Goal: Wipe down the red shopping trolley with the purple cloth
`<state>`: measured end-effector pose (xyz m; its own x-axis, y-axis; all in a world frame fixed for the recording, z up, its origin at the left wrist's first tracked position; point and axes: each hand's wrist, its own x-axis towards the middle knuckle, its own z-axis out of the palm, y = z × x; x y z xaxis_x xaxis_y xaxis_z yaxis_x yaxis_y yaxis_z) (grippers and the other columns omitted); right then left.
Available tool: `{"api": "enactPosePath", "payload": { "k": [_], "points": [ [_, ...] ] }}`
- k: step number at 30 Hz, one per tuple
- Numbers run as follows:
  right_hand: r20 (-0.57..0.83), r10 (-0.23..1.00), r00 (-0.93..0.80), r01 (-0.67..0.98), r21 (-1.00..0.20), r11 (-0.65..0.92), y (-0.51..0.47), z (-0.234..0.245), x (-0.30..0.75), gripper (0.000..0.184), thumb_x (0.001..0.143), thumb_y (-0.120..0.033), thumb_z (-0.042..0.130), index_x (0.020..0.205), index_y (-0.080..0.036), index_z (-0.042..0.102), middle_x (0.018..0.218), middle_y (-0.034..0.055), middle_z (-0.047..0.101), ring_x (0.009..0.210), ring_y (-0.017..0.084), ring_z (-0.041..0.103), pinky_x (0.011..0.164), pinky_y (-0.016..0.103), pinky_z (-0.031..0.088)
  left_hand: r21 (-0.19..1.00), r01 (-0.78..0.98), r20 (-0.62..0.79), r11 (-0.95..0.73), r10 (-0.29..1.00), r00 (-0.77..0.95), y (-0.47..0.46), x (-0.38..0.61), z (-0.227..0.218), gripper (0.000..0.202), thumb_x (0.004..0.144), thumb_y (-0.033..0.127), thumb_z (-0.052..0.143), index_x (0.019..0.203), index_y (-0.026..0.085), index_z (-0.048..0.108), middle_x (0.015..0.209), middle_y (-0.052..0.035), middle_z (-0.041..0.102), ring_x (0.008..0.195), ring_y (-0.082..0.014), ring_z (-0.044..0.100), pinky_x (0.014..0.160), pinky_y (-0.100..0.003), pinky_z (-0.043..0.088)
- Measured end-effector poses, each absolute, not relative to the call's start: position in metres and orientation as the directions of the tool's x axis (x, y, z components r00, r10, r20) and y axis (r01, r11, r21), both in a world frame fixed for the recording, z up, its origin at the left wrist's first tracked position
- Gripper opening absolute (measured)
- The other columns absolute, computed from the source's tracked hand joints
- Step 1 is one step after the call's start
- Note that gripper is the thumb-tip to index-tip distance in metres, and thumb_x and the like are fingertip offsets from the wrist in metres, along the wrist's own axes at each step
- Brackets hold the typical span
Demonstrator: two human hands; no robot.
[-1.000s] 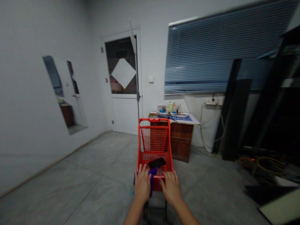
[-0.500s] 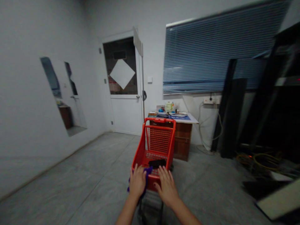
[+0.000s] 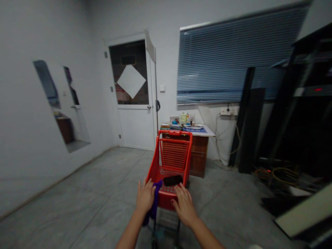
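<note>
A red plastic shopping cart (image 3: 173, 152) stands on wheels right in front of me, its mesh back wall facing me at the far end. My left hand (image 3: 145, 196) is on the near left of its rim, next to a purple cloth (image 3: 154, 200) that hangs over the edge. My right hand (image 3: 184, 204) presses on the near rim to the right, fingers spread. A black phone (image 3: 173, 180) lies in the cart's basket, just beyond the cloth and the right hand.
Ahead stands a wooden desk (image 3: 198, 155) with papers and bottles, beyond the cart. A white door (image 3: 133, 128) and a wall mirror (image 3: 62, 103) are to the left. Tall black panels (image 3: 249, 121) and yellow cables (image 3: 275, 174) sit on the concrete floor to the right.
The room has slid left in view as my head and the cart turned slightly. My left hand sits further left of the cloth, which hangs lower over the rim.
</note>
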<state>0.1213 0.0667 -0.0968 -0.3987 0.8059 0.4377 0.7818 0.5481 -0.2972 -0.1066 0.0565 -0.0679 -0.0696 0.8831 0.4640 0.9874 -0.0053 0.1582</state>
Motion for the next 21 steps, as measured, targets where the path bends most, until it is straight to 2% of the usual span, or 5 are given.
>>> {"api": "enactPosePath", "payload": {
  "k": [4,7,10,16,21],
  "points": [
    [0.467,0.804,-0.367,0.778,-0.320,0.541,0.066,-0.099,0.115,0.057,0.098,-0.051,0.036,0.142,-0.017,0.048,0.146,0.0106,0.050,0.143,0.026,0.032,0.114,0.046,0.034,0.150,0.987,0.487,-0.051,0.873,-0.029,0.053,-0.065,-0.073,0.040,0.099,0.023,0.032,0.121,0.016,0.065,0.127,-0.0098,0.067,0.134,-0.0283,0.048,0.117,-0.057,0.025],
    [0.470,0.813,-0.344,0.788,-0.327,0.522,0.064,-0.098,0.118,0.058,0.098,-0.052,0.037,0.140,-0.015,0.051,0.145,0.0115,0.051,0.142,0.027,0.034,0.114,0.046,0.035,0.176,0.972,0.533,-0.158,0.845,0.040,0.047,-0.030,-0.083,0.038,0.099,0.023,0.034,0.125,0.019,0.062,0.131,-0.0089,0.065,0.134,-0.0250,0.048,0.119,-0.056,0.025],
    [0.453,0.827,-0.332,0.802,-0.325,0.500,0.060,-0.096,0.126,0.060,0.097,-0.054,0.039,0.140,-0.014,0.051,0.145,0.0121,0.051,0.142,0.029,0.035,0.114,0.047,0.034,0.198,0.960,0.543,-0.196,0.838,0.059,0.045,-0.025,-0.086,0.038,0.100,0.025,0.035,0.126,0.021,0.062,0.132,-0.0073,0.064,0.134,-0.0241,0.048,0.119,-0.055,0.025],
    [0.378,0.875,-0.302,0.827,-0.353,0.437,0.049,-0.094,0.130,0.060,0.097,-0.052,0.039,0.143,-0.014,0.047,0.150,0.0127,0.044,0.144,0.027,0.031,0.116,0.047,0.031,0.186,0.975,0.540,-0.121,0.842,0.001,0.050,-0.079,-0.084,0.037,0.099,0.026,0.036,0.126,0.021,0.062,0.132,-0.0072,0.065,0.136,-0.0263,0.046,0.118,-0.057,0.025],
    [0.326,0.828,-0.457,0.759,-0.341,0.554,0.059,-0.076,0.140,0.059,0.099,-0.052,0.035,0.149,-0.021,0.038,0.154,0.0072,0.038,0.145,0.023,0.029,0.118,0.046,0.026,0.214,0.975,0.507,-0.065,0.861,-0.054,0.049,-0.109,-0.080,0.037,0.099,0.025,0.034,0.119,0.018,0.065,0.123,-0.0080,0.069,0.133,-0.0266,0.049,0.117,-0.057,0.025]
  ]
}}
